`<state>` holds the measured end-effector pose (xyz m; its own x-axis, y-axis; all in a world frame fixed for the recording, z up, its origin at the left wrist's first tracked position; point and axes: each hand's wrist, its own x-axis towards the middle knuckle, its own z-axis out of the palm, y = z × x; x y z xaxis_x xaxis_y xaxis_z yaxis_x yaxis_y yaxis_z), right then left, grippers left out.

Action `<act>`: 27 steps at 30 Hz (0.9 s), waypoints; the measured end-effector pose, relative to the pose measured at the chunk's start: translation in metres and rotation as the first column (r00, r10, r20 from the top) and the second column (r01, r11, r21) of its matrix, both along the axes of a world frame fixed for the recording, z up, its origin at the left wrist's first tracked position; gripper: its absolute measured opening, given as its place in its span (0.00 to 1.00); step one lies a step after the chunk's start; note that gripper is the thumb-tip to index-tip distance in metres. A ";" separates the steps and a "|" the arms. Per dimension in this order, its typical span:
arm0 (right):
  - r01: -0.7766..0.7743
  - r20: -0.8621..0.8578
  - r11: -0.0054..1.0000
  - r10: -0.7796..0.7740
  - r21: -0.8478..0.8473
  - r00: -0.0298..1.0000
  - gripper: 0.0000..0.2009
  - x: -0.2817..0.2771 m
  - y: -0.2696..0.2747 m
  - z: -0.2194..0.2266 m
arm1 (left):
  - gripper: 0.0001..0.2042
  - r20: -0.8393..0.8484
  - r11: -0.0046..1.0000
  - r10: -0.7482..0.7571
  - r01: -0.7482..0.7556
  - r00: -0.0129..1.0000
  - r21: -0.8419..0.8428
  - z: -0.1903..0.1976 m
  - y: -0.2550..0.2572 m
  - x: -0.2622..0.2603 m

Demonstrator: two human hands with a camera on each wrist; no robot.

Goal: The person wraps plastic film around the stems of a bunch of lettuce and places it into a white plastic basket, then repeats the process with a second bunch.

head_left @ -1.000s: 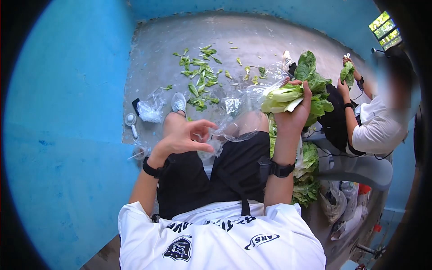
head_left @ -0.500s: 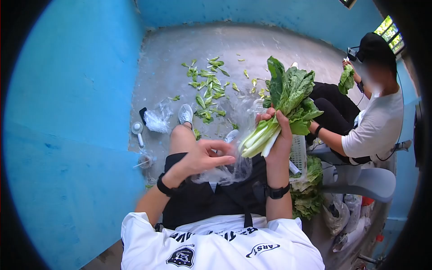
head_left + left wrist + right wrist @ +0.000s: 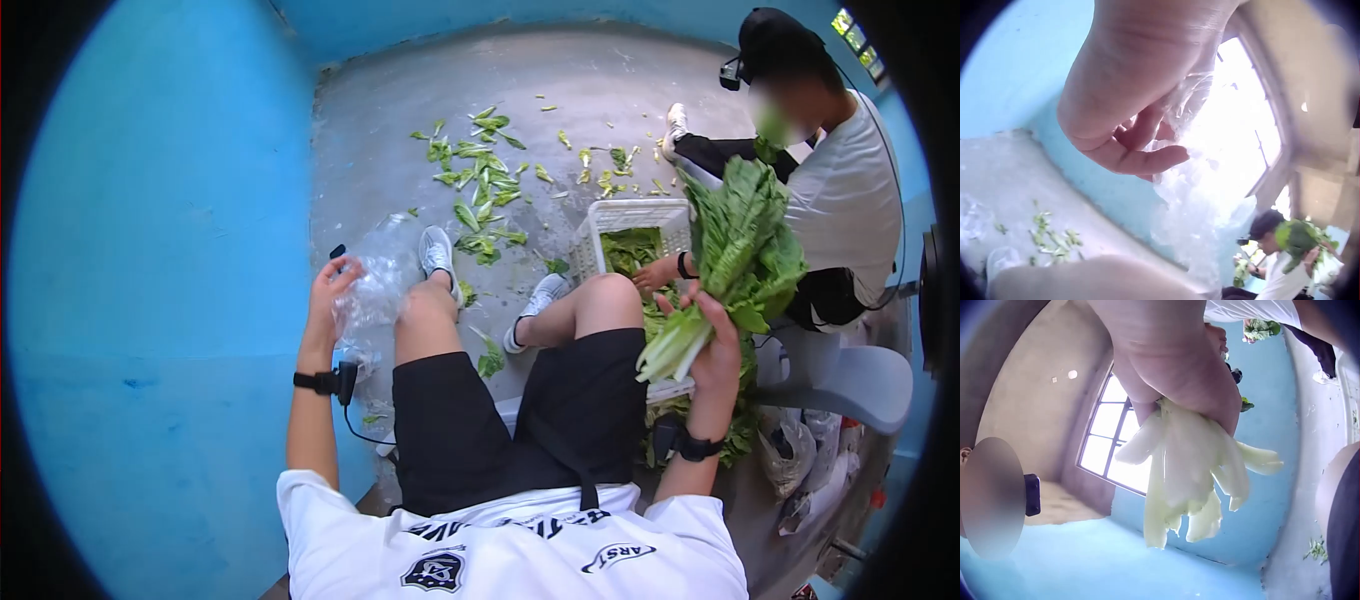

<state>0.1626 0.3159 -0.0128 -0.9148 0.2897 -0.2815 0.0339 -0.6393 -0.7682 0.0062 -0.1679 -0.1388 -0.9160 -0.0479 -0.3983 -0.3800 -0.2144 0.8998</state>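
My left hand (image 3: 328, 295), out by the blue wall, pinches a crumpled clear plastic bag (image 3: 1197, 212) that hangs below curled fingers in the left wrist view. My right hand (image 3: 718, 350) grips a bunch of leafy greens (image 3: 742, 225) round its stalks, raised over my right knee. Its dark green leaves point up and away, while the pale stalk ends (image 3: 1188, 462) fan out below the palm in the right wrist view. The leaves are hidden there by the hand.
A white plastic crate (image 3: 640, 208) holding greens stands beyond my right knee. Loose leaves (image 3: 485, 185) lie scattered on the grey floor. Another person (image 3: 850, 190) sits at the right, one hand at the crate, near a grey chair (image 3: 850, 390). Filled plastic bags (image 3: 790, 455) stand behind.
My left hand has swung left from over my lap, carrying the plastic bag away. The right hand has moved right with the greens. The other person's hand has come to the crate.
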 end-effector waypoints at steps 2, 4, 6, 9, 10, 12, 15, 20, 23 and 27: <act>0.009 0.063 0.998 -0.013 0.060 0.998 0.14 0.005 0.006 -0.002 | 0.11 0.007 0.996 0.077 -0.078 0.997 0.033 -0.040 -0.025 -0.017; 0.003 0.093 0.994 -0.013 0.107 0.996 0.15 0.011 0.011 0.000 | 0.13 0.013 0.981 0.164 -0.164 0.986 0.105 -0.092 -0.043 -0.036; -0.003 0.133 0.989 -0.017 0.150 0.991 0.15 0.016 0.010 0.002 | 0.10 0.041 0.969 0.213 -0.217 0.976 0.119 -0.148 -0.065 -0.050; 0.040 0.168 0.982 -0.071 0.184 0.983 0.15 0.012 0.003 0.008 | 0.09 0.060 0.943 0.328 -0.331 0.943 0.044 -0.229 -0.082 -0.059; 0.032 0.162 0.987 -0.058 0.160 0.985 0.14 0.012 0.005 0.007 | 0.09 0.052 0.926 0.369 -0.372 0.928 0.059 -0.249 -0.087 -0.055; 0.019 0.107 0.987 -0.037 0.161 0.994 0.17 0.002 -0.007 0.001 | 0.11 0.061 0.901 0.432 -0.433 0.900 0.000 -0.286 -0.096 -0.057; 0.009 0.110 0.978 -0.033 0.210 0.993 0.17 -0.019 -0.028 -0.007 | 0.20 0.067 0.749 0.570 -0.483 0.819 -0.453 -0.319 -0.102 -0.057; -0.024 0.121 0.967 -0.007 0.254 0.993 0.23 -0.039 -0.040 -0.012 | 0.28 0.249 0.617 0.693 -0.378 0.677 -0.690 -0.311 -0.111 -0.041; -0.011 0.138 0.966 -0.025 0.259 0.990 0.27 -0.047 -0.049 -0.010 | 0.30 0.402 0.761 0.637 -0.457 0.657 -0.459 -0.266 -0.108 -0.030; -0.090 0.138 0.971 0.060 0.222 0.989 0.27 -0.040 -0.047 -0.002 | 0.27 0.508 0.833 0.453 -0.551 0.732 0.051 -0.210 -0.095 -0.032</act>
